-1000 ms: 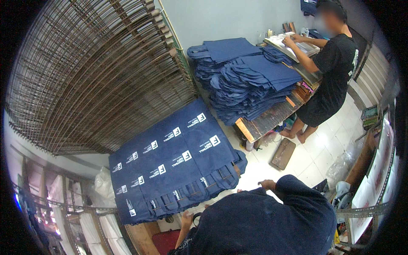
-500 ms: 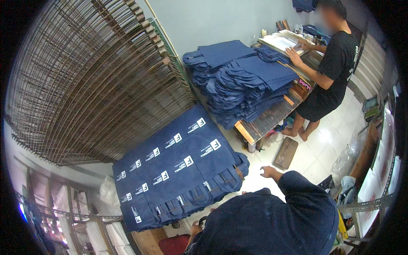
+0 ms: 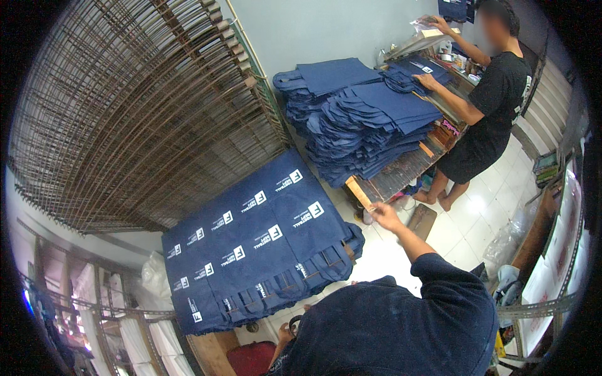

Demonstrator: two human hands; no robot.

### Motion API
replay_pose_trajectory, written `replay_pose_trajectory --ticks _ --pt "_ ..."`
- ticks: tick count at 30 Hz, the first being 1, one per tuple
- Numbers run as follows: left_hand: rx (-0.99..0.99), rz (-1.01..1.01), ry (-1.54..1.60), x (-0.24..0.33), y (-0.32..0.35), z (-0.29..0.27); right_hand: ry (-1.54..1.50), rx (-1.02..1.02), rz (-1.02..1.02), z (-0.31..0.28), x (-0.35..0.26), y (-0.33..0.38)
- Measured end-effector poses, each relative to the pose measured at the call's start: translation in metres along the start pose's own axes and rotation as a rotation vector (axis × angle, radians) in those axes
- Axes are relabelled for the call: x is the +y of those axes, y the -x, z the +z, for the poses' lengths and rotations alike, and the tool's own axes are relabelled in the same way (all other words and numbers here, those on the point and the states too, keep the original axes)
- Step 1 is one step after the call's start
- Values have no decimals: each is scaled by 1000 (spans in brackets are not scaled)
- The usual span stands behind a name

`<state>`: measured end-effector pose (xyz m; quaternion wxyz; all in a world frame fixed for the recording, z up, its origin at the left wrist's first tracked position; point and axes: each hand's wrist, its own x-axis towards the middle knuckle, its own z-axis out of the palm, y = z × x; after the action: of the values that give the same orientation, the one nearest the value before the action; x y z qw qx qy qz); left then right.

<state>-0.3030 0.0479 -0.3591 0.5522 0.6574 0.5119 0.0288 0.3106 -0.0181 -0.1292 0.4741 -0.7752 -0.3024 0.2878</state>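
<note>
My right hand [image 3: 387, 217] reaches forward, its fingers loosely bent and apart, beside the wooden strip [image 3: 359, 192] at the near end of the printing table. Whether it touches the strip I cannot tell; nothing shows in it. Low in the picture, my left hand [image 3: 285, 333] is closed at a dark curved thing [image 3: 295, 322], too small to name and partly hidden by my navy shirt. Beyond that hand, navy cloth bag pieces [image 3: 251, 219] with white prints lie spread in overlapping rows, their handle ends toward me.
Thick piles of navy bag pieces [image 3: 370, 119] cover much of the table [image 3: 401, 182]. Behind it a co-worker [image 3: 498, 94] holds up a screen frame [image 3: 426, 41]. A tall metal drying rack [image 3: 150, 113] fills the left. A brown slab [image 3: 421, 224] lies on the tiles; a red seat [image 3: 252, 358] stands below.
My right hand has moved forward and left to the table's near end. The co-worker has raised the screen frame, uncovering a printed navy piece. My left hand has hardly moved.
</note>
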Motion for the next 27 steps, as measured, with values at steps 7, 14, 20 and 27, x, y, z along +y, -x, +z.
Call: replay_pose_trajectory --ticks 7,14,20,27 --pt "64 -48 27 -2 15 -7 -633 359 -246 -90 -99 -64" --pt "80 156 -487 23 21 -22 -1185 477 -305 -186 -120 -151" --pt "285 -296 -151 86 56 -25 -1723 378 -193 -189 -133 -217" --pt "314 -395 -162 105 77 -45 -1677 492 50 -154 -123 -305"
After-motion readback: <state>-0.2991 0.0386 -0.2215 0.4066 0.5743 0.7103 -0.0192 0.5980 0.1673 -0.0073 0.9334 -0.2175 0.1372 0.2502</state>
